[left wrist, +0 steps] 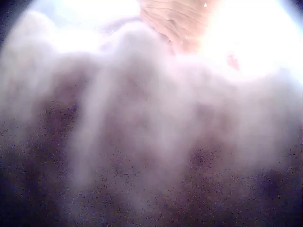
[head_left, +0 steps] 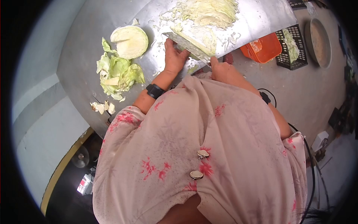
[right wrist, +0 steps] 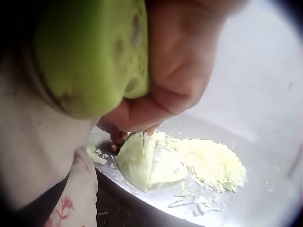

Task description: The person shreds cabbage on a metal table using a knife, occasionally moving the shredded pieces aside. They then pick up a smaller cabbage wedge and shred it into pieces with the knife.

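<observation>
A piece of cabbage (right wrist: 135,161) lies near the table edge, with the knife blade (head_left: 188,45) standing along its cut face. My right hand (head_left: 226,72) grips the knife by its thick green handle (right wrist: 94,56), which looms large in the right wrist view. On the near side of the blade, my left hand (head_left: 175,58) holds the cabbage, thumb apart from the fingers. Part of that cabbage is hidden behind the blade and the left hand. Beyond the knife is a heap of shredded cabbage (head_left: 210,13). Blurred cloth fills most of the left wrist view.
On the metal table (head_left: 84,48), a cut cabbage half (head_left: 130,42) stands left, above loose outer leaves (head_left: 119,74) and pale core scraps (head_left: 102,107). Right of the table are an orange bin (head_left: 266,52), a black crate (head_left: 298,61) holding cabbage, and a round metal pan (head_left: 320,43).
</observation>
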The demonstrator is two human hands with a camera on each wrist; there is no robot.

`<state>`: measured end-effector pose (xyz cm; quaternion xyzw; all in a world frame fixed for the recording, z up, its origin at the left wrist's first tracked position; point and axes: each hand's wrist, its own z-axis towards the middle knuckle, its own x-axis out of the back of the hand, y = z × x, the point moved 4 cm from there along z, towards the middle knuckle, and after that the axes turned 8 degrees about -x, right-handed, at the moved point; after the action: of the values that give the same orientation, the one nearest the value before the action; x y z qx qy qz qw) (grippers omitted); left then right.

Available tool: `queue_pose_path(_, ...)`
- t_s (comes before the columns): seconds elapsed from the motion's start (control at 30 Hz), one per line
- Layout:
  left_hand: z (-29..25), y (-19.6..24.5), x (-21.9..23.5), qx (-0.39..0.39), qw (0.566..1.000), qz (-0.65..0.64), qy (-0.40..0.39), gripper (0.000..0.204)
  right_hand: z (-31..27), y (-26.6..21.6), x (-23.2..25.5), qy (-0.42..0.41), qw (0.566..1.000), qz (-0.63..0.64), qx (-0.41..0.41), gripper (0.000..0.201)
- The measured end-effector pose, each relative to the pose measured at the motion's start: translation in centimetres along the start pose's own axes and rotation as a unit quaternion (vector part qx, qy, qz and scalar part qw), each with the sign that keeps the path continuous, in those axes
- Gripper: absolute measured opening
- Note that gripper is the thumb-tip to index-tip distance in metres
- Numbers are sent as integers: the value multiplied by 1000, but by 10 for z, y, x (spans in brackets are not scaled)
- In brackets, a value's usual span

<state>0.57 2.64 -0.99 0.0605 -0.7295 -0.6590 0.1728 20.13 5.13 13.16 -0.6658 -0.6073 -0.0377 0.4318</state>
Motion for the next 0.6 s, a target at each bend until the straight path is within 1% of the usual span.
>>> queue_pose_path(0.03, -1, -3, -1, -1, 1000, -4, 2, 54, 4, -2, -1, 7, 1000, 3, 6, 19)
queue_pose_path(0.13, -1, -9, 1, -50, 994, 99, 4, 53, 33, 13, -19, 42, 998, -5, 41, 21)
queue_pose_path(0.17, 0, -9, 2, -60, 991, 121, 5, 53, 36, 15, -20, 37, 998, -1, 45, 19)
queue_pose_path(0.2, -1, -7, 2, -59, 990, 126, 4, 53, 38, 14, -20, 32, 998, 3, 47, 17)
queue_pose_path(0.27, -4, -7, 2, -31, 994, 104, -1, 55, 35, 16, -20, 13, 999, 0, 36, 15)
queue_pose_path(0.33, -4, -2, 1, 22, 998, 52, -2, 58, 30, 18, -15, -18, 1000, -20, 13, 17)
queue_pose_path(0.43, -2, 1, 1, 10, 997, 70, -10, 63, 26, 26, -17, -16, 1000, -7, 9, 18)
queue_pose_path(0.53, -5, 13, -1, 14, 997, 76, -2, 65, 35, 17, -12, 8, 999, -9, 30, 19)
queue_pose_path(0.6, -5, 10, -1, 5, 995, 100, 0, 65, 42, 17, -14, 11, 998, 2, 54, 20)
